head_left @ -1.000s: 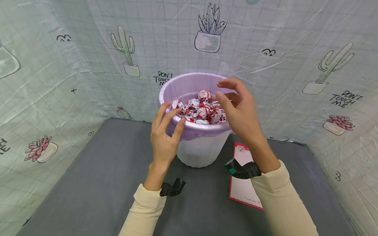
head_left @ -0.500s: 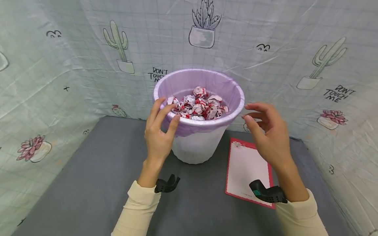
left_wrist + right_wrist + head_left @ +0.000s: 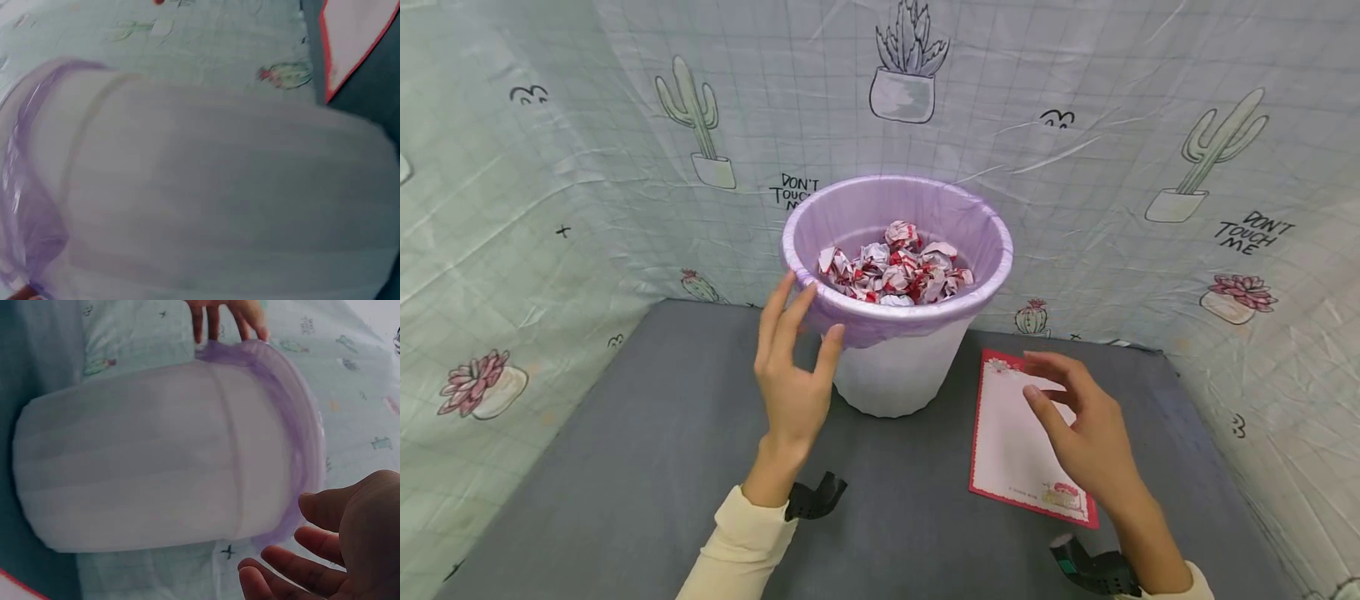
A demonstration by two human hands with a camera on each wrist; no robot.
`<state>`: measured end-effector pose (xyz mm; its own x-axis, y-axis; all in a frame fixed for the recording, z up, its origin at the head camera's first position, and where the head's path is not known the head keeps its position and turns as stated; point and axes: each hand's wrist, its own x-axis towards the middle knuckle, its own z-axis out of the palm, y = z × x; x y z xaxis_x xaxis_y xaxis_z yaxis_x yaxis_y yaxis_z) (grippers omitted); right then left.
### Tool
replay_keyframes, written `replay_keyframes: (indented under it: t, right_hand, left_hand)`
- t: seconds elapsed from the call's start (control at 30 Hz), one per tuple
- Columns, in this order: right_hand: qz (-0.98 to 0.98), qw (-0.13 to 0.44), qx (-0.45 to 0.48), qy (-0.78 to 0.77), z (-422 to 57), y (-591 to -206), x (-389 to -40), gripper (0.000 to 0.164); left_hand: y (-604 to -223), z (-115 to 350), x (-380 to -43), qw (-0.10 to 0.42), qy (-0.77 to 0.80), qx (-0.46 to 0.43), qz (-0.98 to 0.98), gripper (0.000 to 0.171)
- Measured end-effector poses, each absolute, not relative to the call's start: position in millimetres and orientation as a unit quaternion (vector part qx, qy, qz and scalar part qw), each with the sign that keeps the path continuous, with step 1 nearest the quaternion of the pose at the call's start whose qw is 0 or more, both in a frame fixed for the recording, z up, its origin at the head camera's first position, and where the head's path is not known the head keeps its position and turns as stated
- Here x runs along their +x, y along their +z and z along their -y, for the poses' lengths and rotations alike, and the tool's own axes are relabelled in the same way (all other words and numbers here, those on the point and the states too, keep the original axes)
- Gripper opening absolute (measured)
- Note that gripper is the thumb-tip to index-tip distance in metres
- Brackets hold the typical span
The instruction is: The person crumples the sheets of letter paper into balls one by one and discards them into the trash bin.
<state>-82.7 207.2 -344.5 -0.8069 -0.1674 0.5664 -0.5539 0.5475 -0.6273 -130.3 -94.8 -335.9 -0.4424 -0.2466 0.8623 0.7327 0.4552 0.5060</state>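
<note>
A white wastebasket (image 3: 895,375) stands upright at the middle, lined with a purple plastic bag (image 3: 880,321) folded over its rim. Several crumpled balls of red and white paper (image 3: 901,271) lie inside. My left hand (image 3: 793,387) has its fingertips right at the left side of the rim, fingers loosely extended. My right hand (image 3: 1093,433) hovers over the right part of a red-bordered sheet of paper (image 3: 1011,433), thumb and fingers apart, holding nothing. Seen from the right wrist, that hand (image 3: 350,544) has loosely bent fingers in front of the wastebasket (image 3: 150,456).
A dark grey tabletop (image 3: 625,467) lies under everything. Cloth printed with cacti and succulents (image 3: 820,100) hangs behind and on both sides, close behind the wastebasket. Black wrist cameras (image 3: 816,497) sit on both wrists.
My right hand has moved from over the wastebasket's right rim down and right to above the sheet. My left hand has drawn slightly down and left along the rim.
</note>
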Motion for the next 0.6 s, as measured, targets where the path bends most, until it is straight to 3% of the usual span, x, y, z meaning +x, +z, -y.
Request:
replay_keyframes:
  t: [0.13, 0.27, 0.47, 0.6]
  right_hand:
    - [0.856, 0.199, 0.192, 0.437, -215, -364, -72, 0.047]
    - [0.869, 0.183, 0.163, 0.43, -224, -381, -61, 0.043]
    - [0.883, 0.178, 0.101, 0.422, -230, -416, -50, 0.041]
    - [0.898, 0.151, 0.059, 0.409, -232, -445, -44, 0.041]
  left_hand:
    - [-344, 82, -112, 0.55, -0.51, -0.178, 0.637, 0.037]
    - [-355, 70, -96, 0.554, -0.526, -0.178, 0.62, 0.031]
    - [-406, 53, -91, 0.51, -0.548, -0.189, 0.636, 0.022]
    - [-436, 36, -83, 0.451, -0.574, -0.185, 0.658, 0.026]
